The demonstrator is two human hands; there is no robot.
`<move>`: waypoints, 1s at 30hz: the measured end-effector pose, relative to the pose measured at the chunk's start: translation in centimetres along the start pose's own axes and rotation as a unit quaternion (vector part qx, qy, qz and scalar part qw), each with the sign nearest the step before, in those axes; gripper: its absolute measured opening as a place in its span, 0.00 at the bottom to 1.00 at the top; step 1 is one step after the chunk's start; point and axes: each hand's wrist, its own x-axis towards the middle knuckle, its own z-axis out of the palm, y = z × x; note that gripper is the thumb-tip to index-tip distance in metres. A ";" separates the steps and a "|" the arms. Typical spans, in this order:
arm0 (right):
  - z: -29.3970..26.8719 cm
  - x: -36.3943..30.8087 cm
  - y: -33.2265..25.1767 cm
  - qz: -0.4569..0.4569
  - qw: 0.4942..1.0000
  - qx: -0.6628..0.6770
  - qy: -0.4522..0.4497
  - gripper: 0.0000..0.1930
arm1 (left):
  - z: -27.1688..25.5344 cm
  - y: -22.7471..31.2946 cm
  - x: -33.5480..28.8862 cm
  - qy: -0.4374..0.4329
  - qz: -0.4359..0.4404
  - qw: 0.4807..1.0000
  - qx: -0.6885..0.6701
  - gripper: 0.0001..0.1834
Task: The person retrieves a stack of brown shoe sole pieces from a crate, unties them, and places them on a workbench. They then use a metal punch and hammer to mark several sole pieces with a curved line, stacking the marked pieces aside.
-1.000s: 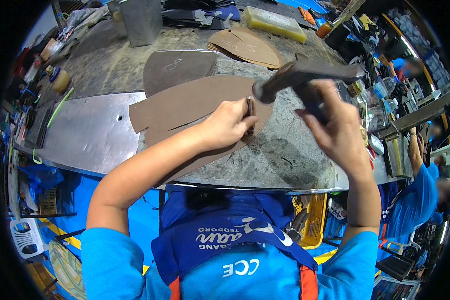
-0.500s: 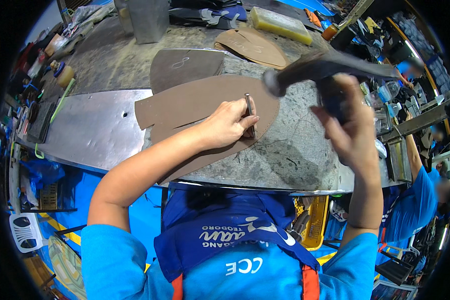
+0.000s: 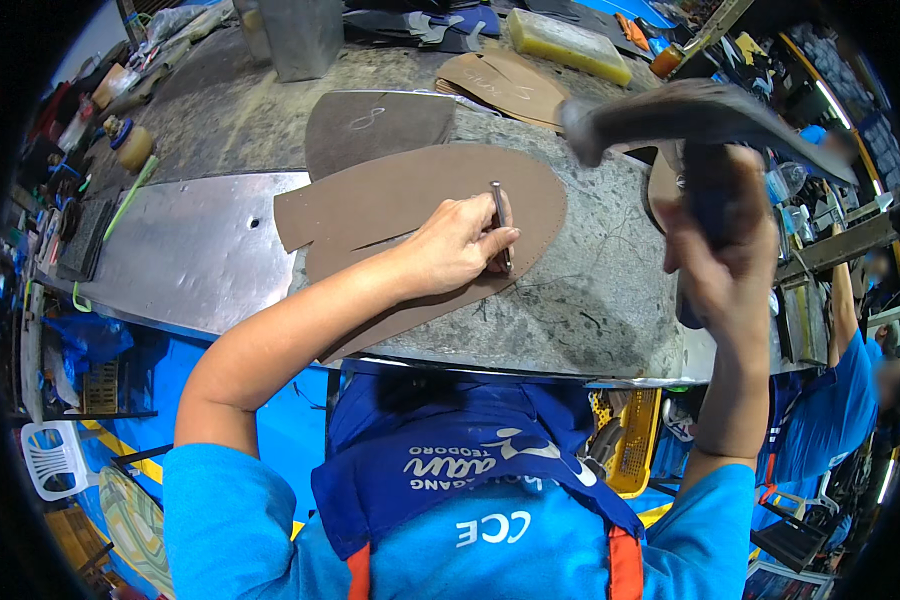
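- Head view: since the earlier frames, the right hand (image 3: 727,245) had carried the hammer (image 3: 705,110) further off to the right, away from the punch (image 3: 499,205), while the left hand (image 3: 460,243) had stayed in place.
- The right hand was raised above the right part of the table (image 3: 200,235), its fingers wrapped around the hammer's dark handle; motion blurred both.
- The left hand was closed, thumb and fingers pinching the slim metal punch, which stood nearly upright with its top end free above the grip. Whether its lower tip touched the material could not be told.
- The brown piece (image 3: 410,190) lay under the left hand toward the table's near edge, partly on a grey slab (image 3: 610,250). Small dots ran along its rounded right edge, and a slit showed on its left part.
- A darker brown piece (image 3: 380,130) with a chalk mark lay just beyond it, toward the far edge.
- Nearer the far edge stood a metal container (image 3: 290,40); tan pieces (image 3: 490,85) and a yellowish block (image 3: 568,48) lay to its right.
- A jar (image 3: 133,145) stood toward the table's left end.
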 end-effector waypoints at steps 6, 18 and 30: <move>1.2 -0.6 0.5 -0.081 0.962 -0.166 -0.199 0.19 | 0.5 0.1 -0.6 0.022 0.226 0.963 0.147 0.10; 0.9 -1.2 -0.9 0.025 0.994 0.031 -0.098 0.22 | 0.3 0.1 -1.3 0.038 0.242 0.961 0.129 0.09; -0.6 -3.9 7.1 0.019 0.942 -0.328 -0.076 0.14 | -5.2 0.9 -2.0 0.053 -0.071 0.996 -0.010 0.05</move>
